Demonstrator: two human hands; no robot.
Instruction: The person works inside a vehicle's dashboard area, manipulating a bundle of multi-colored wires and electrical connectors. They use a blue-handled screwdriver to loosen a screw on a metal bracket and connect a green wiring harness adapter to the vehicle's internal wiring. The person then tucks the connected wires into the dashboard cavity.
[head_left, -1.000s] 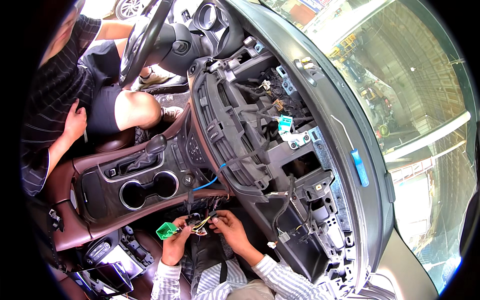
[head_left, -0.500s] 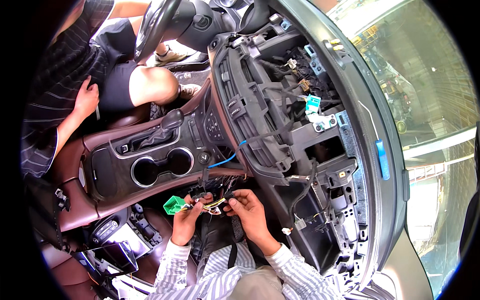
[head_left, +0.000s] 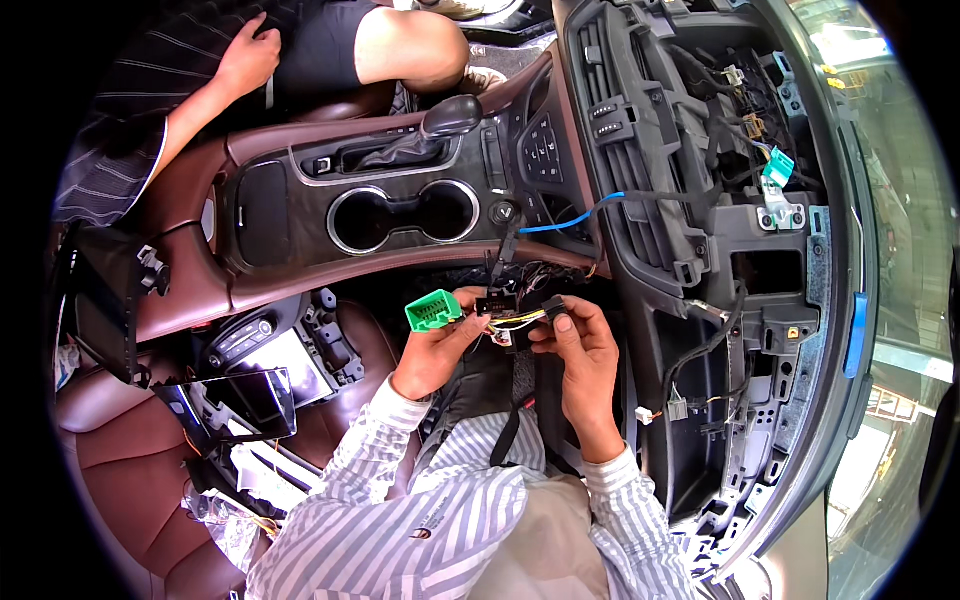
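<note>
A wiring harness with yellow, white and black wires [head_left: 522, 321] stretches between my two hands, in front of the console's side. My left hand [head_left: 438, 352] is closed on the harness near a large green connector [head_left: 433, 312], which juts out on its left with its pin cavity showing. Beside these fingertips sits a black connector [head_left: 496, 304]. My right hand [head_left: 585, 350] pinches a small black connector [head_left: 553, 308] at the other end of the wires. A white plug [head_left: 502, 338] hangs just under the wires.
The centre console [head_left: 280, 265] with gear lever [head_left: 452, 117] and cup holders lies beyond my hands. To the right is the opened dashboard [head_left: 640, 180] with loose plugs. Removed screen parts [head_left: 245, 400] lie on the seat at left. Another person's hand [head_left: 250, 60] is at upper left.
The view has shifted, so the console and dashboard appear farther right and higher. Both hands keep hold of the harness, and the green connector is turned with its cavity more in sight.
</note>
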